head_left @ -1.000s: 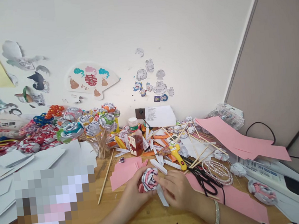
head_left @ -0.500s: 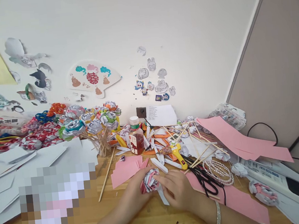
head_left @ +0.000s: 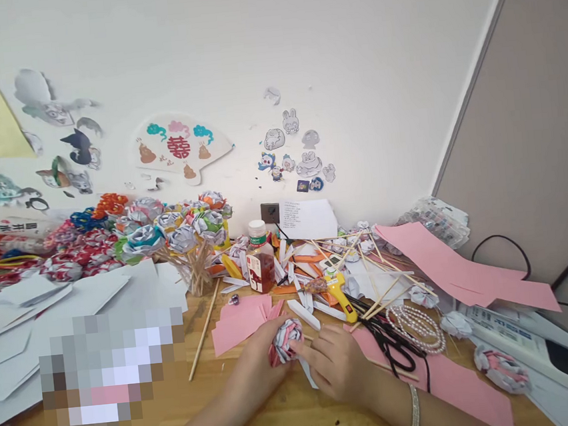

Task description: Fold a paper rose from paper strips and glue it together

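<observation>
A paper rose [head_left: 286,339] folded from white, pink and dark printed paper sits low at the middle of the wooden desk [head_left: 264,422]. My left hand [head_left: 254,366] cups it from the left, fingers closed on it. My right hand [head_left: 336,363] pinches its right side, with a white paper strip [head_left: 308,373] under the fingers. Both wrists wear thin bracelets.
Pink paper sheets [head_left: 239,324] lie behind the rose. Black scissors [head_left: 390,343], a pearl string [head_left: 418,326], a yellow glue gun [head_left: 339,295] and wooden sticks [head_left: 380,277] lie to the right. A brown bottle [head_left: 260,265] and a bunch of paper roses on sticks [head_left: 186,239] stand behind. White sheets [head_left: 72,307] cover the left.
The rose has been turned and pressed slightly lower between my hands. The camera view shifted a little to the left; nothing else on the desk moved.
</observation>
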Available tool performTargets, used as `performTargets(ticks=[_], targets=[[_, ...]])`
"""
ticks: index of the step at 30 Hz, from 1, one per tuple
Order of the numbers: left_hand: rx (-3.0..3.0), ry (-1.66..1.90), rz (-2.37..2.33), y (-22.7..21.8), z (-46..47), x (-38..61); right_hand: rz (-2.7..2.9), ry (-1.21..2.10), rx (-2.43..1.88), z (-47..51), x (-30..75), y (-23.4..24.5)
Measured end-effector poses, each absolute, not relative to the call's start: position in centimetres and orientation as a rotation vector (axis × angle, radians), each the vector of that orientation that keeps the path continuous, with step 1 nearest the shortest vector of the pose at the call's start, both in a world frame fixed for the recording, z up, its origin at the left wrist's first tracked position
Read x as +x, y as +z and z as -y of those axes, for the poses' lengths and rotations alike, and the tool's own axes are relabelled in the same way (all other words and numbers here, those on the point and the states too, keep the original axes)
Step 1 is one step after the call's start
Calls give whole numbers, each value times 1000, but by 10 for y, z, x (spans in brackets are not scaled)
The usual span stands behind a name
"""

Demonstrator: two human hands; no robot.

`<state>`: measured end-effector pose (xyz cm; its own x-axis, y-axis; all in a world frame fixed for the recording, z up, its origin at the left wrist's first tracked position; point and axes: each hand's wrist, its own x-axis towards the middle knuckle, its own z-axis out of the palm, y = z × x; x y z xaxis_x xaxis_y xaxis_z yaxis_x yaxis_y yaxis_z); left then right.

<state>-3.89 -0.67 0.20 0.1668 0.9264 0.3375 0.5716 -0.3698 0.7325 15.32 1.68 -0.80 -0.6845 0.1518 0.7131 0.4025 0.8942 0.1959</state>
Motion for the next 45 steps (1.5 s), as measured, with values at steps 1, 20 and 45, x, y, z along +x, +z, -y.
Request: performTargets(ticks=[1,20,45], targets=[[2019,1069,-1418,3,7,-39,2324,-447,-403,-17,152,-8],[1816,1119,-1308,6,5,-34,2307,-427,-380,-16,155,-8],[1736,1149,-1260,11,5,-35,2205,-438,-438,-19,153,-10]])
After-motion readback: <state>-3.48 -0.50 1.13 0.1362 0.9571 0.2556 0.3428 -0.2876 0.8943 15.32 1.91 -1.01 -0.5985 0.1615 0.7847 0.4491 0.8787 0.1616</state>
